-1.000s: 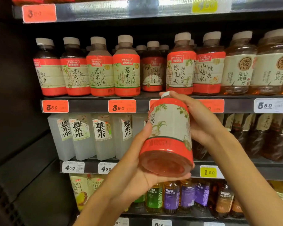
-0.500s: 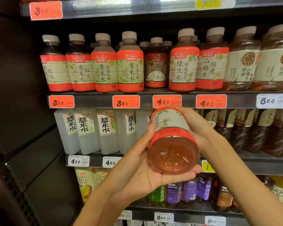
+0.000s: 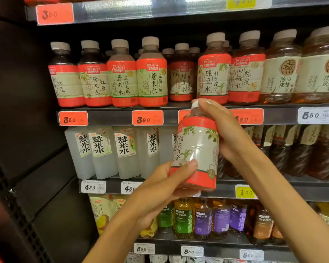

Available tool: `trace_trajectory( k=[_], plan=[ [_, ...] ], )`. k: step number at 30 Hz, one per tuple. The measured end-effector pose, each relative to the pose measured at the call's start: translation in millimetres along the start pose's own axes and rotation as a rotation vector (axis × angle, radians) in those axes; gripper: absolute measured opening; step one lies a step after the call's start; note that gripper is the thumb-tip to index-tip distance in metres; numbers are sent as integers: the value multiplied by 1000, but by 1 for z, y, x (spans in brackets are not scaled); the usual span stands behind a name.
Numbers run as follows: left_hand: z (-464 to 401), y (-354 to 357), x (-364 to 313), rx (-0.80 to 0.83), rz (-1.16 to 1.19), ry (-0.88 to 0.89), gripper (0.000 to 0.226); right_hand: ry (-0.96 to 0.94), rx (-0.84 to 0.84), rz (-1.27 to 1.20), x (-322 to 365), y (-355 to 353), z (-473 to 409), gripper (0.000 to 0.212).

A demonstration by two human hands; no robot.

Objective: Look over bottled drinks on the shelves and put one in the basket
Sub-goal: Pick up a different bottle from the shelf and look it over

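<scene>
A drink bottle (image 3: 197, 149) with a red-and-cream label and white cap stands nearly upright in front of the shelves, held in both hands. My left hand (image 3: 160, 188) grips its lower part from the left and below, thumb across the label. My right hand (image 3: 226, 133) wraps its upper right side, fingers reaching the cap. No basket is in view.
Similar red-labelled bottles (image 3: 152, 73) fill the upper shelf (image 3: 106, 118) with orange price tags. White square bottles (image 3: 103, 150) and dark tea bottles (image 3: 302, 154) stand one shelf down; green and purple bottles (image 3: 201, 217) lower still. A dark side panel (image 3: 23, 111) closes the left.
The bottle was tipped with its base toward me; it has been swung upright so the label faces me. My left thumb now lies on the label.
</scene>
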State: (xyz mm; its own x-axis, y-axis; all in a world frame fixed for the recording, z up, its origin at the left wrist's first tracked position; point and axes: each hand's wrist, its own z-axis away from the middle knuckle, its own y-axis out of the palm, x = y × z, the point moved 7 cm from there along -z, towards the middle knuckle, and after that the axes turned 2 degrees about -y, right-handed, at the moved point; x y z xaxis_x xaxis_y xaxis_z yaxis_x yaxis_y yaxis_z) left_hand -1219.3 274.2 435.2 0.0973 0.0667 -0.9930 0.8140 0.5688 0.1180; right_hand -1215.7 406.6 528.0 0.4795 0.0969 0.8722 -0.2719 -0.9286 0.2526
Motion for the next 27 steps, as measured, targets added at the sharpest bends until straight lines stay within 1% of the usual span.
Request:
trace_trajectory(
  k=[2,4,7,9,11,12,15,17,19,21,23,25,27],
  plan=[
    [0,-3,-3,-85,-79,62,73,-55,35,22,7,4,2,15],
    [-3,-3,-2,-136,-123,132,69,-100,72,23,13,8,4,23],
    [-4,-1,0,-138,-133,238,66,-128,110,59,20,9,7,36],
    [-4,-1,0,-125,-127,292,64,-85,178,93,20,13,11,42],
    [-6,-2,-1,-135,-158,329,64,-46,261,86,17,20,16,41],
    [-8,-2,-1,-150,-195,344,67,-59,275,60,17,21,19,38],
    [-9,-3,-4,-214,-288,419,81,-176,229,45,24,19,23,30],
    [-10,-5,-6,-274,-351,457,80,-275,152,129,31,15,25,26],
    [-13,-2,-5,-306,-448,451,85,-337,89,190,31,13,29,22],
    [-17,1,-6,-356,-491,465,93,-362,76,214,29,15,33,27],
    [-19,-3,-8,-418,-458,523,94,-379,147,231,29,19,38,32],
    [-17,-9,-11,-453,-419,592,89,-384,310,269,35,24,43,32],
    [-13,-16,-15,-492,-414,659,87,-358,474,362,40,26,47,37]
  ],
)
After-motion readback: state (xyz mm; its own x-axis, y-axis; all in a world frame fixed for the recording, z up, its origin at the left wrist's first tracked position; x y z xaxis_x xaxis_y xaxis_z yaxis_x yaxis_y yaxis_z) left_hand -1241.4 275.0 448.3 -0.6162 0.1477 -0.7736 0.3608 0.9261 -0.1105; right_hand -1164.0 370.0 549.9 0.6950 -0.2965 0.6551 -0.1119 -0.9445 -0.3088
